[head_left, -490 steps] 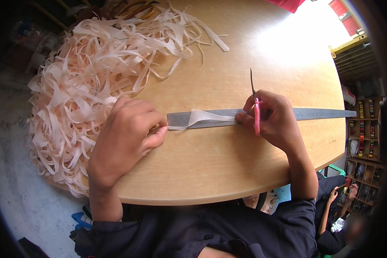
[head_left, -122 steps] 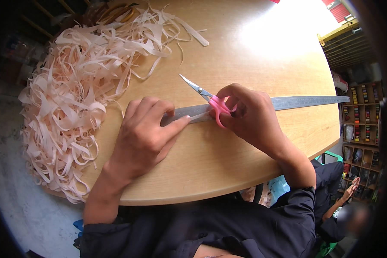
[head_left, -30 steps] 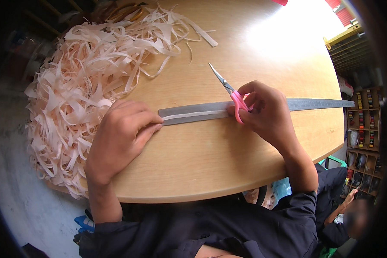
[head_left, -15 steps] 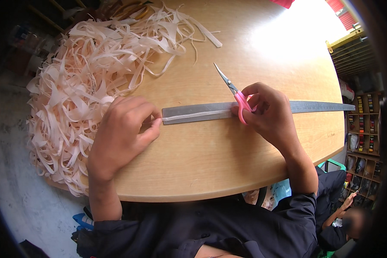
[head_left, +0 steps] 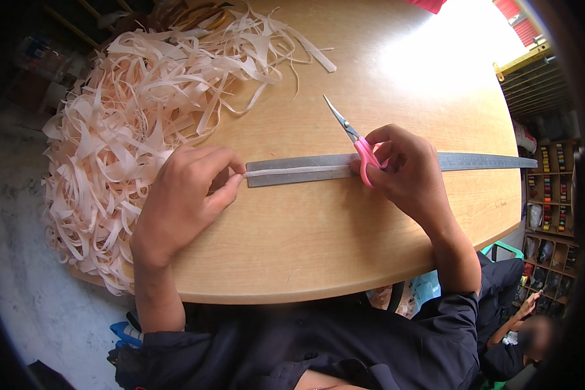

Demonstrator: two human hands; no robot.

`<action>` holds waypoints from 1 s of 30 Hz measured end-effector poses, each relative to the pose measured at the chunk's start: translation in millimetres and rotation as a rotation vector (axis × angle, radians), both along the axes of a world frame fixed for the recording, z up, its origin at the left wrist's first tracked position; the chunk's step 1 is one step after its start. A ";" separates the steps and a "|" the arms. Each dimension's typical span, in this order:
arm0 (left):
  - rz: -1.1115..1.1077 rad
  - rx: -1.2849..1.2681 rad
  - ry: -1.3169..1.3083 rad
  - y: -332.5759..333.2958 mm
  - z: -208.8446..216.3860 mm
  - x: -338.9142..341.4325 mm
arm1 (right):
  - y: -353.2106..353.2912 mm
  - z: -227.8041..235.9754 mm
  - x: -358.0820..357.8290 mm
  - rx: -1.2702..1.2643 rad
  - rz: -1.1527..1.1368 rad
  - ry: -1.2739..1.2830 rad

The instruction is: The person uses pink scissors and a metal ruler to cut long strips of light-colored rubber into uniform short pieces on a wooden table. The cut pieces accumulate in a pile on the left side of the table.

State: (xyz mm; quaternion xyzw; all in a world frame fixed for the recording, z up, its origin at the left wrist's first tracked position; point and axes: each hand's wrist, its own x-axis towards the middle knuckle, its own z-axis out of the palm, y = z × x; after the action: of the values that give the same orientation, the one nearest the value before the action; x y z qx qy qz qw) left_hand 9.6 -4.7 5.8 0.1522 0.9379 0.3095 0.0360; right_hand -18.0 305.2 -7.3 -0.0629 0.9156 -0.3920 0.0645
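Head view: the left hand (head_left: 187,201) pinches a pale strip (head_left: 299,170) along the ruler (head_left: 478,161), which reaches the right edge of the worktop (head_left: 318,253); the right hand (head_left: 408,166) grips pink scissors (head_left: 363,151) and touches the strip. The step looks like straightening; next likely calls for even tension.

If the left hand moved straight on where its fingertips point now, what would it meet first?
Besides the pale strip it pinches, the left hand would probably meet the grey ruler, at its left end; depth is unclear here.
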 end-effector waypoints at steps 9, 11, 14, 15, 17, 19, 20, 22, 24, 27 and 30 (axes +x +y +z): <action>-0.058 -0.062 0.117 0.7 -3.6 -0.8 | -4.8 5.1 3.5 -0.253 0.130 0.003; -0.083 -0.139 0.230 3.3 -5.8 -2.4 | -5.9 12.5 11.8 -0.366 0.205 -0.172; -0.130 -0.128 0.341 7.8 -7.9 -2.0 | -9.3 21.8 20.5 -0.583 0.342 -0.612; -0.146 -0.112 0.371 9.7 -8.5 -1.9 | -10.5 24.0 22.4 -0.563 0.379 -0.734; -0.179 -0.074 0.418 13.4 -9.4 -1.8 | -13.3 26.7 23.3 -0.548 0.418 -0.913; -0.193 -0.078 0.468 16.4 -9.6 -1.5 | -14.8 28.0 21.6 -0.526 0.490 -0.990; -0.199 -0.076 0.487 17.7 -9.7 -1.5 | -15.3 28.3 20.8 -0.538 0.526 -1.010; -0.181 -0.033 0.528 20.9 -10.7 -1.6 | -15.4 29.0 19.7 -0.554 0.583 -1.025; -0.182 -0.022 0.547 21.8 -10.8 -1.3 | -14.8 29.8 20.0 -0.562 0.624 -1.016; -0.209 -0.042 0.556 21.5 -10.0 0.5 | -15.0 30.9 27.1 -0.659 0.570 -0.974; -0.225 -0.035 0.569 23.9 -10.2 5.4 | -15.0 31.5 33.5 -0.636 0.535 -1.007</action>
State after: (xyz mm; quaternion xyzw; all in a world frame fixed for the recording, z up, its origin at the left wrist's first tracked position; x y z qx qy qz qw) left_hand 15.0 19.2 -4.4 0.3352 0.8927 0.2325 -0.1914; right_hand 15.5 290.2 24.1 -0.1131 0.5653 -0.5958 0.5591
